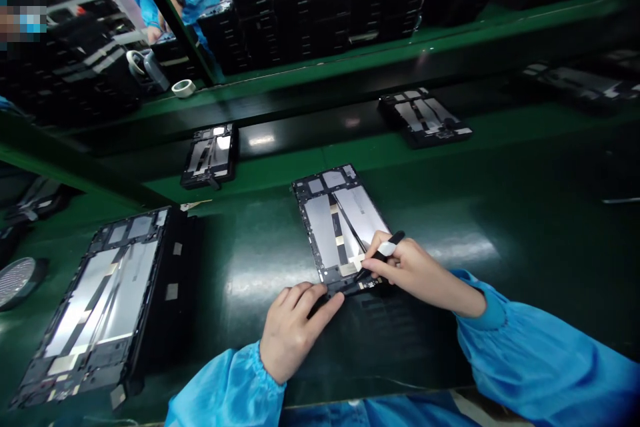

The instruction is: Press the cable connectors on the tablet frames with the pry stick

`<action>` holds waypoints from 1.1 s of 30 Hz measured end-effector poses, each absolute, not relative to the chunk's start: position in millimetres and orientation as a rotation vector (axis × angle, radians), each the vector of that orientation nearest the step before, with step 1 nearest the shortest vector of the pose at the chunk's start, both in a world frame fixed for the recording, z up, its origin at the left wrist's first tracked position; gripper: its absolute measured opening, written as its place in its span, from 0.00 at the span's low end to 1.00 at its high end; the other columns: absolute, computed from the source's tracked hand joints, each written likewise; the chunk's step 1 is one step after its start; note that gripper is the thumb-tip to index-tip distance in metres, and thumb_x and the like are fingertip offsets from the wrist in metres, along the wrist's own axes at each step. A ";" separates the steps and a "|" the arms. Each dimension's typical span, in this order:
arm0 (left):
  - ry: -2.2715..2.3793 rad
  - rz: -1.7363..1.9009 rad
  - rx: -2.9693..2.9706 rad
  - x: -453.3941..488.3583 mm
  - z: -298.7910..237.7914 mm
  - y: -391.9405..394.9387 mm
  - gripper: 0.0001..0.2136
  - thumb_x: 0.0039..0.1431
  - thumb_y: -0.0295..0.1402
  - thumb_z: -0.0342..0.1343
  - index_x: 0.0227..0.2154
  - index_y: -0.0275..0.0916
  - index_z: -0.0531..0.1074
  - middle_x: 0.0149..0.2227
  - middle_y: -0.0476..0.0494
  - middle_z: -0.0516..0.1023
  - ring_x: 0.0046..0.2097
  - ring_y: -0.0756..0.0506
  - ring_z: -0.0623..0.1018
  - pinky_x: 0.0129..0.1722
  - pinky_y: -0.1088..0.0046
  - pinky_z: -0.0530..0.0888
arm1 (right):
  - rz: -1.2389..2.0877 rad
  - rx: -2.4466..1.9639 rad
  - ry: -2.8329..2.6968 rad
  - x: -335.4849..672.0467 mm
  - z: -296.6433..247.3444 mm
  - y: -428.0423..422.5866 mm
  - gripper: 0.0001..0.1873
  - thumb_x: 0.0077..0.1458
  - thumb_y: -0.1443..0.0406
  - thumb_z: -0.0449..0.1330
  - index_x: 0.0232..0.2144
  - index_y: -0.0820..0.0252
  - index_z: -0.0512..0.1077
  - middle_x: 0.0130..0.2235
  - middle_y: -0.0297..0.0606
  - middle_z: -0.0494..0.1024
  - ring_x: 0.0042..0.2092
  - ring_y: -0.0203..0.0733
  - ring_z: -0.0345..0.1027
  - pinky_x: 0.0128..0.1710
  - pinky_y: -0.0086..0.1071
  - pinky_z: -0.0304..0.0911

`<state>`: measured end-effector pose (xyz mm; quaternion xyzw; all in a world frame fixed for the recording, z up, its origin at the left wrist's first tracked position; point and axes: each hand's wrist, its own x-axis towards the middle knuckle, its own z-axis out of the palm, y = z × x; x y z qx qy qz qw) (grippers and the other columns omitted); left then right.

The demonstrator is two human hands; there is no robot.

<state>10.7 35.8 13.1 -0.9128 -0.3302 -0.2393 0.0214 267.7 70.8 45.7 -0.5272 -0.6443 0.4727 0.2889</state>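
An opened tablet (367, 200) lies on the green tabletop in front of me, its silver batteries and dark flex cable showing. My left hand (295, 320) rests at its near edge, fingers spread and fingertips touching the frame. In a pinch, my right hand (400, 260) holds a slim black pen-like tool (397, 240) with a white patch on it. The tool slants down over the tablet's near right part. Its tip seems to meet the tablet beside a pale strip, though the exact contact is too small to tell.
At the left stands a stack of similar opened tablets (115, 293), beside a round metallic object (20, 282). More tablets lie farther back, at left (209, 155) and right (425, 119). A tape roll (183, 88) sits on the ledge. Two co-workers work behind tall black stacks (300, 3).
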 end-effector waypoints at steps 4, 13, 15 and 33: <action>-1.047 -0.788 -2.824 10.5 8.5 35.1 0.15 0.66 0.23 0.51 0.51 0.43 0.73 0.47 0.42 0.75 0.47 0.44 0.73 0.44 0.68 0.71 | 1.333 -1.381 -1.639 265.1 42.7 72.4 0.10 0.59 0.58 0.60 0.29 0.57 0.71 0.26 0.33 0.77 0.28 0.41 0.75 0.24 0.29 0.65; -1.004 -0.758 -2.763 13.7 1.4 33.7 0.18 0.64 0.24 0.55 0.55 0.44 0.71 0.48 0.40 0.74 0.47 0.42 0.75 0.43 0.66 0.71 | 1.410 -1.384 -1.532 264.8 37.7 73.6 0.10 0.57 0.59 0.63 0.29 0.58 0.70 0.23 0.32 0.78 0.29 0.43 0.78 0.22 0.29 0.65; -1.006 -0.743 -2.742 13.4 1.6 33.4 0.18 0.64 0.24 0.55 0.54 0.44 0.72 0.48 0.40 0.75 0.46 0.42 0.75 0.43 0.67 0.71 | 1.414 -1.392 -1.531 264.1 38.6 74.1 0.09 0.57 0.59 0.64 0.29 0.57 0.70 0.23 0.32 0.78 0.29 0.44 0.78 0.22 0.29 0.66; -1.080 -0.843 -2.935 17.0 12.6 37.9 0.14 0.67 0.25 0.50 0.53 0.40 0.72 0.55 0.39 0.73 0.52 0.43 0.73 0.48 0.65 0.76 | 1.071 -1.386 -1.388 270.6 23.5 72.3 0.16 0.58 0.51 0.61 0.27 0.56 0.69 0.28 0.37 0.77 0.31 0.45 0.76 0.32 0.35 0.70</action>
